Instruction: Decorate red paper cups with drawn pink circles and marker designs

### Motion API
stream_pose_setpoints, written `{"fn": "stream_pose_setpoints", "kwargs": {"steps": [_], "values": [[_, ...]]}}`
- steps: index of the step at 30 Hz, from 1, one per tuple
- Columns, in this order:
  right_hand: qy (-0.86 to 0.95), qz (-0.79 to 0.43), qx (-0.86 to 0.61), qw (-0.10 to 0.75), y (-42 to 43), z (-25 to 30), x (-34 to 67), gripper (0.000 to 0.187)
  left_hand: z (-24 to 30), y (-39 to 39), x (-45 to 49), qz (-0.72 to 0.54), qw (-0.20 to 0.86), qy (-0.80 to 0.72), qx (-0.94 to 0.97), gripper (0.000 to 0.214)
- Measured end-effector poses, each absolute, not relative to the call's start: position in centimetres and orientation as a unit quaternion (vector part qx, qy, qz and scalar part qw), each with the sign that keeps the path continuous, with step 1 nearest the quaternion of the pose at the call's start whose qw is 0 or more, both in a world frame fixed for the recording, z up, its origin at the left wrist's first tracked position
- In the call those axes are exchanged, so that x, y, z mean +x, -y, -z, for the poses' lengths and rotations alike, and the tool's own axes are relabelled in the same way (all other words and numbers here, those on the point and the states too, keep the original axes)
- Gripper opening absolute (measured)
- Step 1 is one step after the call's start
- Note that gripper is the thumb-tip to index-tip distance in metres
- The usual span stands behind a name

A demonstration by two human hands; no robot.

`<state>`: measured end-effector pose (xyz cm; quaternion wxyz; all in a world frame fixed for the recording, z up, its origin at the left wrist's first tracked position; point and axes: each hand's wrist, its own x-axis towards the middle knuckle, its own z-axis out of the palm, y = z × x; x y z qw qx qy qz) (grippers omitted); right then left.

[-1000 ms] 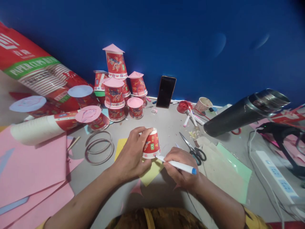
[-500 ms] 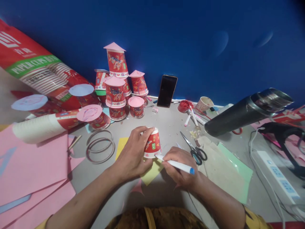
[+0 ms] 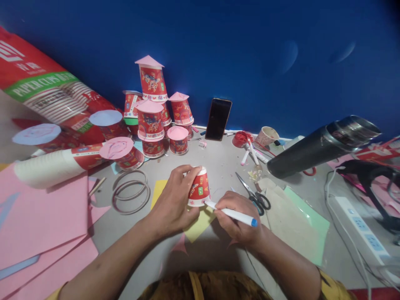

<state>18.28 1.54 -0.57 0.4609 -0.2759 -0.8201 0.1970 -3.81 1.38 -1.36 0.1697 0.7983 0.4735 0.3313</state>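
My left hand (image 3: 173, 202) is wrapped round a red patterned paper cup (image 3: 199, 187) that stands upside down on a yellow sheet of paper (image 3: 196, 225). My right hand (image 3: 237, 216) grips a white marker with a blue end (image 3: 233, 214); its tip touches the paper at the cup's rim. Both hands rest on the grey table, close together in the middle of the view.
A stack of red cups with pink paper lids (image 3: 154, 116) stands at the back by the blue wall, next to a leaning phone (image 3: 218, 119). Scissors (image 3: 253, 193), markers (image 3: 253, 155), a black flask (image 3: 321, 146), a power strip (image 3: 359, 229), pink sheets (image 3: 40, 221), wire rings (image 3: 131, 191).
The marker tip and my right hand have shifted slightly along the cup's rim. The cup and my left hand stay nearly in place.
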Motion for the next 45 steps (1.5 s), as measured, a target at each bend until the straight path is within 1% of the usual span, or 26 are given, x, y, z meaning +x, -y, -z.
{"fn": "stream_pose_setpoints", "kwargs": {"steps": [4, 10, 17, 28, 32, 37, 45], "values": [[0.818, -0.2, -0.267, 0.468, -1.39, 0.5, 18.37, 0.01, 1.39, -1.37, -3.86, -0.329, 0.171, -0.477, 0.797, 0.095], [0.826, -0.205, -0.265, 0.454, -1.38, 0.37, 18.36, 0.012, 1.5, -1.43, -3.94, -0.328, 0.171, -0.472, 0.8, 0.093], [0.827, -0.203, -0.263, 0.453, -1.54, 0.64, 18.41, 0.009, 1.5, -1.57, -3.85, -0.332, 0.168, -0.466, 0.803, 0.094], [0.831, -0.203, -0.275, 0.439, -1.62, 0.55, 18.53, 0.014, 1.35, -1.5, -3.98, -0.331, 0.175, -0.466, 0.802, 0.088], [0.823, -0.194, -0.283, 0.453, -1.71, 0.43, 18.67, 0.013, 1.31, -1.52, -4.03, -0.332, 0.179, -0.464, 0.802, 0.088], [0.82, -0.192, -0.284, 0.46, -1.71, 0.22, 18.72, 0.014, 1.24, -1.59, -4.09, -0.332, 0.192, -0.461, 0.8, 0.091], [0.823, -0.202, -0.274, 0.455, -1.71, 0.43, 18.61, 0.015, 1.3, -1.67, -4.13, -0.337, 0.194, -0.453, 0.802, 0.091]]}}
